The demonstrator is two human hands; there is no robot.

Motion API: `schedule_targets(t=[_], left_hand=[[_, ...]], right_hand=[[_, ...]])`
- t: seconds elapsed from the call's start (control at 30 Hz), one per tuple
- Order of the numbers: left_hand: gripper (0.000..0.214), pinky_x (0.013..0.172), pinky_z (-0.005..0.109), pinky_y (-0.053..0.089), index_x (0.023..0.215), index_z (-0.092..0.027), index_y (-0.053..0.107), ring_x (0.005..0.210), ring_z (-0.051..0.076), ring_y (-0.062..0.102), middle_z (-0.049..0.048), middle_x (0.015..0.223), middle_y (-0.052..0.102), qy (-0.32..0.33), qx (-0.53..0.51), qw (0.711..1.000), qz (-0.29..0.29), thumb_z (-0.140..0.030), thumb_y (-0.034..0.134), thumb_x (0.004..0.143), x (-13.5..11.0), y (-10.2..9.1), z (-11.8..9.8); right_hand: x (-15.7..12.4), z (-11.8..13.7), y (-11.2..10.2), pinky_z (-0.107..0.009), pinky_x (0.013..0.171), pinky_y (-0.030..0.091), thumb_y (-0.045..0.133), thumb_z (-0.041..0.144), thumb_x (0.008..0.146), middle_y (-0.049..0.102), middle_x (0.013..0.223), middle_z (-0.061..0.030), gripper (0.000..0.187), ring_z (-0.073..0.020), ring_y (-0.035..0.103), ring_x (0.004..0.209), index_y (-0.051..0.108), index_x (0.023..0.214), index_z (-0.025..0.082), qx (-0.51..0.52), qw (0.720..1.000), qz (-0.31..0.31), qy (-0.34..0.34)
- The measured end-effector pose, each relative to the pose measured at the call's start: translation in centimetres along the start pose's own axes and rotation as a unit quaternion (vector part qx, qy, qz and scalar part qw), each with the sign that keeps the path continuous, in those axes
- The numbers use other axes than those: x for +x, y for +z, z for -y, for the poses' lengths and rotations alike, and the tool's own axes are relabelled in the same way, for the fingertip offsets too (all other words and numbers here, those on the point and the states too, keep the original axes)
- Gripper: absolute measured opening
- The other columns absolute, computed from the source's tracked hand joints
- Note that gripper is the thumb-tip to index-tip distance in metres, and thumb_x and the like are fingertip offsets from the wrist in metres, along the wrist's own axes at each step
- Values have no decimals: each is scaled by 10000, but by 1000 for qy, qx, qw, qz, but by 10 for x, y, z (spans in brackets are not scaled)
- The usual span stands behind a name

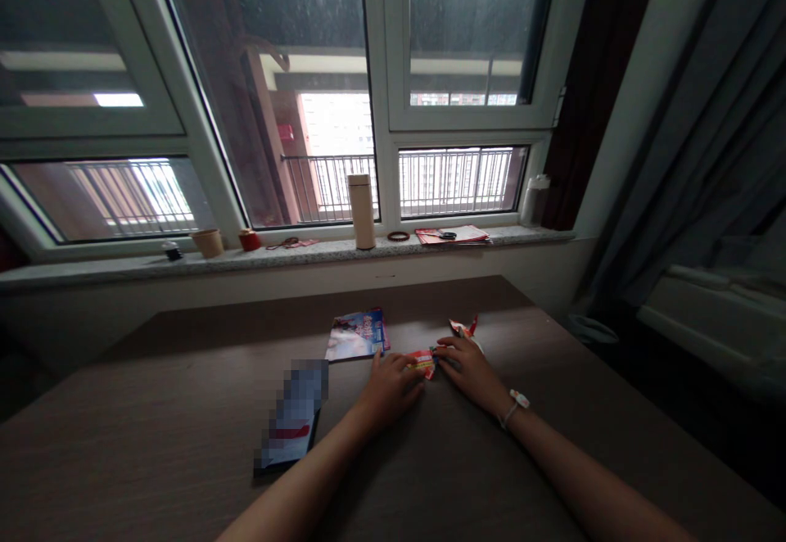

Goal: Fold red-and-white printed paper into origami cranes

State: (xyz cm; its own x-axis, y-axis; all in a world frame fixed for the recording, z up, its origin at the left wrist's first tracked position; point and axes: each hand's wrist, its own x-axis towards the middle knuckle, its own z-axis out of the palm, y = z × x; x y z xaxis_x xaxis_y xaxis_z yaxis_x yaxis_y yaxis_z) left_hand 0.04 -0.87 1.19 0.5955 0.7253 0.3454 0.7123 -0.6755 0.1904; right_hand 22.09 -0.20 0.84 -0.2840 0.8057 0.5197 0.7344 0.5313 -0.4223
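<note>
A small piece of red, orange and white printed paper (422,362) lies on the table between my two hands. My left hand (391,390) holds its left side, fingers curved over it and index finger lifted. At the paper's right edge, the fingertips of my right hand (467,368) pinch it. My thumbs are mostly hidden. Just beyond the right hand sits a folded red-and-white paper shape (465,328) with pointed ends, partly covered by that hand. A blue and pink printed packet or booklet (356,335) lies past my left hand.
Left of my left forearm lies a tablet or phone (295,415) with a blurred screen. The windowsill (313,255) bears a beige bottle (362,213), a paper cup (207,242), a red spool-like item (249,239), a dark ring (398,236), and scissors (448,236) on red-edged papers (472,235).
</note>
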Motion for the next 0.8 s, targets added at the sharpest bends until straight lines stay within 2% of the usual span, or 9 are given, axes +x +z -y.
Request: schedule_targets(t=[0.17,0.3,0.5,0.67,0.8], left_hand=[[283,1113,547,202,1151,-365,633,1163,231,519,13,1221,627,-1,9,1000,-2,-323,564,879,0,-1,-1],[278,1099,548,227,1144,-369,638,1155,234,523,6,1204,641,-7,7,1000,-1,-324,561,881,2,-1,-1],[252,1080,557,234,1102,-362,648,1134,236,531,-5,1195,651,-11,-1,1000,-6,-307,578,866,2,-1,-2],[287,1095,555,218,1153,-331,617,1128,232,537,10,1197,655,-11,-7,1000,-12,-314,573,870,2,-1,-1],[289,1100,571,203,1156,-329,617,1136,240,535,10,1198,652,-15,6,1000,-9,-322,573,871,2,1,-1]], right_hand=[[-1,6,1,-394,955,437,560,225,865,618,1105,-63,247,-215,559,1049,694,1068,270,-12,1000,-6,-12],[-2,9,-1,-397,959,429,571,239,861,621,1096,-58,267,-219,556,1047,683,1099,282,-18,1000,13,-17],[-2,11,0,-412,1032,377,554,217,865,645,1106,-52,275,-207,565,1070,669,1112,257,-1,999,30,-15],[-2,13,0,-432,1098,309,551,190,855,666,1100,-54,225,-201,573,1089,681,1035,223,19,999,27,-22],[-3,14,-1,-433,1112,285,539,180,865,664,1118,-48,254,-190,578,1089,685,1063,244,11,999,36,-22]])
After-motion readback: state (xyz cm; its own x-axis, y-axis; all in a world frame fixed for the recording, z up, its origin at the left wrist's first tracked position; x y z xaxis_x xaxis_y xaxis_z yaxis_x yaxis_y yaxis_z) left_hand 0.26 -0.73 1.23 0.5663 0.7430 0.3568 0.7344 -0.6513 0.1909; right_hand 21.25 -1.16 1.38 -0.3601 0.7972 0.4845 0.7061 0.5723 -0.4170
